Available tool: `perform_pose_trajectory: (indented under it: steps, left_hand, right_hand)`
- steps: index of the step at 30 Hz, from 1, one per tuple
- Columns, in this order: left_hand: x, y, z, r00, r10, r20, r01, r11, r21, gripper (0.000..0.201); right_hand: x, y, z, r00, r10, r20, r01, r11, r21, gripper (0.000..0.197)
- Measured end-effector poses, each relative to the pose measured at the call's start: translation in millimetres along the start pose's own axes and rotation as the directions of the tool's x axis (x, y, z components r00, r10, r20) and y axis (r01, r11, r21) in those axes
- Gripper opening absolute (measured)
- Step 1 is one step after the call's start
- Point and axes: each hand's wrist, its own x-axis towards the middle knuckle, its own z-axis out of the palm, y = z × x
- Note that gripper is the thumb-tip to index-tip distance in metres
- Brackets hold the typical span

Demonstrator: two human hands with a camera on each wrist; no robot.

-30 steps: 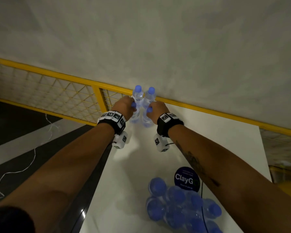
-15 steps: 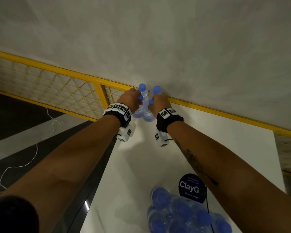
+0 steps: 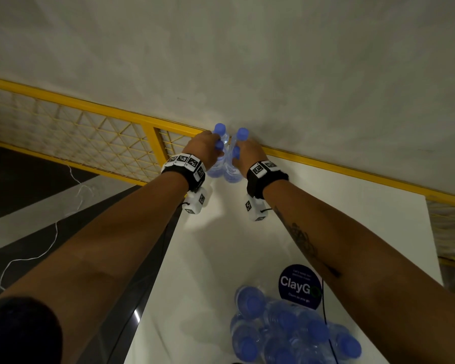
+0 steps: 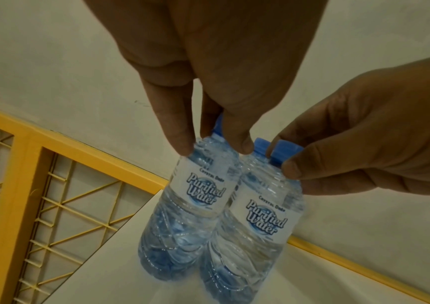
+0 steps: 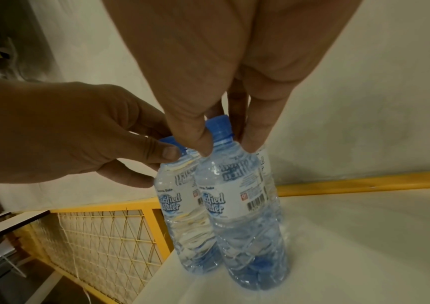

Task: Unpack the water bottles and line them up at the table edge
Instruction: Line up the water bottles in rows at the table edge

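Clear water bottles with blue caps stand close together at the far left corner of the white table (image 3: 352,219). My left hand (image 3: 208,151) pinches the neck of the left front bottle (image 4: 182,222), which stands on the table. My right hand (image 3: 247,153) pinches the neck of the right front bottle (image 5: 250,236) in the same way. Two more bottles stand right behind them against the yellow rail, their caps (image 3: 219,128) showing above my knuckles. A shrink-wrapped pack of bottles (image 3: 286,332) lies at the near end of the table.
A yellow mesh railing (image 3: 90,106) runs along the table's far edge under a plain wall. A round dark ClayGo sticker (image 3: 300,286) and a thin black cable (image 3: 326,324) lie by the pack. The table's left edge drops to a dark floor with a white cord (image 3: 37,253).
Both hands have carried their bottles farther away, up against the two bottles at the railing.
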Motion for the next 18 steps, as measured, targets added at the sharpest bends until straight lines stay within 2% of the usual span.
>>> perform_pose_trajectory:
  steps: [1, 2, 4, 6, 8, 9, 11, 13, 15, 18]
  left_hand:
    - [-1.8, 0.3, -0.9, 1.0, -0.001, -0.006, 0.001, 1.0, -0.005, 0.025]
    - [-4.5, 0.8, -3.0, 1.0, -0.008, -0.018, 0.007, 0.999, -0.033, 0.03]
    - [-15.7, 1.2, -7.0, 0.999, -0.012, -0.038, 0.009, 0.996, -0.087, 0.051]
    - [-34.5, 3.0, -14.4, 0.997, -0.007, -0.078, 0.002, 0.998, -0.059, 0.069]
    - [-60.3, 5.9, -17.0, 0.988, 0.028, -0.151, -0.035, 0.998, -0.043, 0.068]
    - [-77.9, 9.1, -15.3, 0.982, 0.065, -0.176, -0.079, 0.994, -0.069, 0.062]
    - [-118.7, 17.8, -10.0, 0.97, 0.165, -0.176, -0.189, 0.973, -0.132, 0.046]
    - [-166.7, 30.3, -2.3, 0.963, 0.258, -0.075, -0.268, 0.938, -0.219, 0.033]
    - [-212.8, 39.9, 6.9, 0.95, 0.303, 0.074, -0.272, 0.922, -0.274, 0.025]
    - [-267.9, 48.1, 23.3, 0.914, 0.333, 0.23, -0.262, 0.92, -0.292, 0.028]
  right_hand:
    - [-3.2, -0.9, -1.5, 1.0, -0.025, 0.008, 0.025, 0.999, -0.021, 0.011]
    - [-5.5, -0.5, -4.3, 0.999, -0.041, 0.013, 0.041, 0.997, -0.068, 0.018]
    - [-11.8, 5.8, -7.1, 0.991, -0.132, -0.01, 0.129, 0.982, -0.139, 0.04]
    - [-20.1, 13.9, -11.5, 0.986, -0.164, -0.017, 0.156, 0.961, -0.23, 0.046]
    - [-51.2, 13.1, -26.4, 0.982, -0.191, 0.014, 0.188, 0.947, -0.261, 0.037]
    - [-78.2, 10.0, -34.9, 0.975, -0.221, 0.038, 0.223, 0.941, -0.253, 0.033]
    - [-136.7, 9.0, -51.1, 0.951, -0.292, 0.1, 0.307, 0.928, -0.213, 0.037]
    - [-191.5, 20.4, -60.7, 0.926, -0.343, 0.157, 0.367, 0.916, -0.16, 0.038]
    - [-240.3, 35.4, -63.6, 0.897, -0.367, 0.246, 0.407, 0.903, -0.137, 0.031]
    - [-303.8, 56.0, -55.5, 0.837, -0.312, 0.449, 0.444, 0.868, -0.225, 0.023]
